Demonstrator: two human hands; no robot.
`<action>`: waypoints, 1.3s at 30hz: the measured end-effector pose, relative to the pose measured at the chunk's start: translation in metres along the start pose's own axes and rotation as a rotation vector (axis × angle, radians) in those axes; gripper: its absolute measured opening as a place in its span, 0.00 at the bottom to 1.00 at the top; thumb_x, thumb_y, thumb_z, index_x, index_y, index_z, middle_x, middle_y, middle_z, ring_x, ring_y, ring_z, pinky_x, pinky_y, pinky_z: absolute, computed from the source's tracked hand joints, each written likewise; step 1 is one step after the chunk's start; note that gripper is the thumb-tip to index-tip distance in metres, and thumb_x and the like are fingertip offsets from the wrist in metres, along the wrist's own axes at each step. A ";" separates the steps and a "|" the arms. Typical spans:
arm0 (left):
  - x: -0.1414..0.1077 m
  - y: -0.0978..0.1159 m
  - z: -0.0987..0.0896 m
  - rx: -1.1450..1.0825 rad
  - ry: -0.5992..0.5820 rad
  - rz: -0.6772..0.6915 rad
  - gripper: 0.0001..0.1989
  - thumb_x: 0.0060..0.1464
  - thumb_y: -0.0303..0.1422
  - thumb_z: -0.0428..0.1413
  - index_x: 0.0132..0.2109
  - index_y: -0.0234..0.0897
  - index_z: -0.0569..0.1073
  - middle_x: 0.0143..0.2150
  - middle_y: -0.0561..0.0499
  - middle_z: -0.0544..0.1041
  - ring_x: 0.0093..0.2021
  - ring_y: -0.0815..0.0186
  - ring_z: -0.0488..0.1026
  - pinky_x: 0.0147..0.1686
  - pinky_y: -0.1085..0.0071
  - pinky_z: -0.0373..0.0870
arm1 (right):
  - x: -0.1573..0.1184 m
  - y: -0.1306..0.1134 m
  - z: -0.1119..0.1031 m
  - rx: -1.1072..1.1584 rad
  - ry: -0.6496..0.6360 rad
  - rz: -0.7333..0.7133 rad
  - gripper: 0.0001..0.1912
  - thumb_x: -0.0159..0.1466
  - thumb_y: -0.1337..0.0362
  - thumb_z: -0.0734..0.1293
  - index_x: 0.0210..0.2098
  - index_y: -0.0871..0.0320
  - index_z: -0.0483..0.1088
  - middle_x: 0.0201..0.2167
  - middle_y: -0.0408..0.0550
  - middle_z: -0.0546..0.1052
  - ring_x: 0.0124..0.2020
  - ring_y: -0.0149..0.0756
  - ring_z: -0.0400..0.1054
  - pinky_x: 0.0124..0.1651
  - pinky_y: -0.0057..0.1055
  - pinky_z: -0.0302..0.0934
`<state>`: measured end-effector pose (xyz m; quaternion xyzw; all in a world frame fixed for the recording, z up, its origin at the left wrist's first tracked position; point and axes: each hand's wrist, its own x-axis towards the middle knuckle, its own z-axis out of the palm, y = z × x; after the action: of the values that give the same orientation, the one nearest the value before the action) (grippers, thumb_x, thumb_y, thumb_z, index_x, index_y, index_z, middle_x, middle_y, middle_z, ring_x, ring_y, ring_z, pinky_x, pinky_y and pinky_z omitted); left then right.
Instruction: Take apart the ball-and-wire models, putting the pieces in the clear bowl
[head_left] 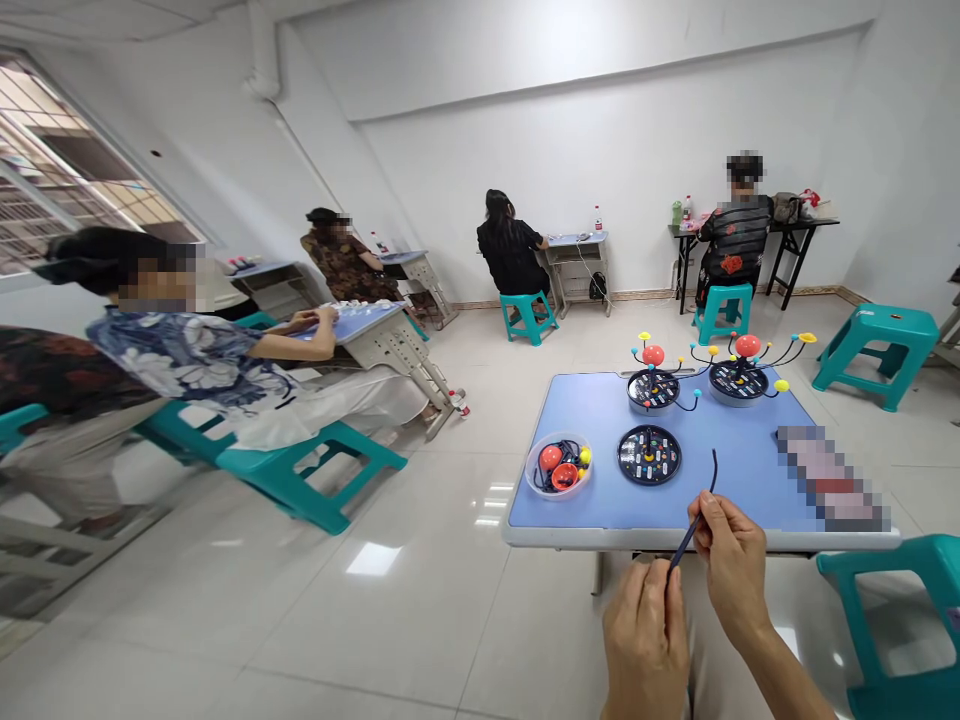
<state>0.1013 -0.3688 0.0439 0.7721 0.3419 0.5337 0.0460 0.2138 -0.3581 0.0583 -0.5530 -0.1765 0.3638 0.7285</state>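
Here we are in a white-walled room [600, 130] with five other people seated around us, the nearest in a floral shirt [180, 360]! Right in front of us sits a blue table [592, 510], and on it, three round black bases: two at the far side [652, 390] carry red balls on wiry arms, while the third [649, 455] sits flat with no arms. Beside that, a clear bowl [559, 465] holds two red balls, a yellow ball and dark wires. Over the table's near edge, we've got a dark rod [694, 530], the right hand [731, 570] pinching it narrowly mid-length, the left hand [645, 640] gripping its lower end with tight fingertips!
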 end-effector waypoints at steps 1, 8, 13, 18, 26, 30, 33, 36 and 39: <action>-0.001 0.000 -0.002 0.021 0.023 0.007 0.11 0.60 0.23 0.52 0.48 0.39 0.71 0.29 0.50 0.74 0.27 0.68 0.73 0.25 0.74 0.69 | 0.007 -0.002 -0.001 0.011 0.032 -0.008 0.18 0.55 0.51 0.71 0.23 0.59 0.69 0.19 0.38 0.62 0.19 0.23 0.49 0.20 0.24 0.46; 0.001 -0.032 -0.035 0.123 0.033 -0.070 0.06 0.62 0.25 0.53 0.45 0.36 0.72 0.29 0.52 0.74 0.27 0.72 0.71 0.28 0.78 0.69 | 0.060 -0.040 -0.034 0.016 0.173 -0.166 0.20 0.52 0.49 0.74 0.23 0.59 0.68 0.20 0.39 0.65 0.18 0.22 0.50 0.18 0.22 0.44; 0.019 -0.074 -0.043 0.290 0.110 -0.196 0.08 0.64 0.32 0.52 0.39 0.36 0.75 0.28 0.53 0.74 0.25 0.73 0.70 0.27 0.76 0.67 | 0.037 -0.037 -0.026 -0.195 -0.114 -0.016 0.23 0.51 0.44 0.73 0.27 0.60 0.72 0.20 0.40 0.64 0.18 0.22 0.49 0.18 0.23 0.44; 0.026 -0.114 -0.041 0.436 0.107 -0.339 0.14 0.65 0.36 0.50 0.37 0.35 0.78 0.27 0.54 0.73 0.23 0.73 0.66 0.28 0.75 0.64 | 0.026 -0.011 -0.003 -0.361 -0.399 0.076 0.25 0.50 0.42 0.71 0.30 0.60 0.72 0.17 0.38 0.62 0.17 0.24 0.48 0.18 0.24 0.42; 0.048 -0.150 -0.027 0.495 -0.015 -0.517 0.11 0.62 0.35 0.53 0.41 0.38 0.79 0.33 0.52 0.74 0.33 0.68 0.72 0.31 0.73 0.61 | 0.038 0.014 0.040 -0.657 -0.576 -0.158 0.20 0.60 0.49 0.61 0.21 0.57 0.66 0.16 0.40 0.64 0.21 0.29 0.57 0.27 0.27 0.51; 0.059 -0.157 -0.019 0.517 -0.112 -0.577 0.11 0.63 0.34 0.52 0.43 0.37 0.79 0.36 0.50 0.74 0.36 0.67 0.73 0.33 0.72 0.62 | 0.045 0.017 0.059 -0.774 -0.556 -0.233 0.18 0.60 0.54 0.59 0.18 0.56 0.63 0.15 0.41 0.67 0.20 0.30 0.59 0.28 0.28 0.51; 0.068 -0.159 -0.016 0.543 -0.194 -0.620 0.12 0.64 0.35 0.51 0.45 0.37 0.79 0.38 0.48 0.75 0.38 0.65 0.73 0.35 0.72 0.63 | 0.055 0.021 0.073 -0.864 -0.541 -0.312 0.17 0.60 0.58 0.58 0.17 0.56 0.61 0.15 0.41 0.67 0.20 0.30 0.58 0.28 0.28 0.49; 0.077 -0.158 -0.016 0.572 -0.274 -0.638 0.14 0.65 0.35 0.49 0.47 0.37 0.78 0.40 0.47 0.75 0.42 0.63 0.73 0.36 0.71 0.64 | 0.067 0.025 0.087 -0.969 -0.547 -0.373 0.18 0.60 0.62 0.58 0.15 0.57 0.58 0.14 0.42 0.67 0.20 0.29 0.58 0.28 0.28 0.46; 0.083 -0.157 -0.016 0.611 -0.350 -0.652 0.15 0.66 0.35 0.48 0.49 0.36 0.77 0.42 0.45 0.75 0.44 0.62 0.73 0.37 0.70 0.65 | 0.076 0.027 0.100 -1.068 -0.558 -0.405 0.19 0.61 0.64 0.59 0.15 0.58 0.60 0.15 0.44 0.69 0.21 0.29 0.58 0.28 0.29 0.44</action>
<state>0.0283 -0.2061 0.0480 0.6809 0.6947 0.2286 0.0386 0.1893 -0.2318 0.0546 -0.6802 -0.6180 0.2111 0.3330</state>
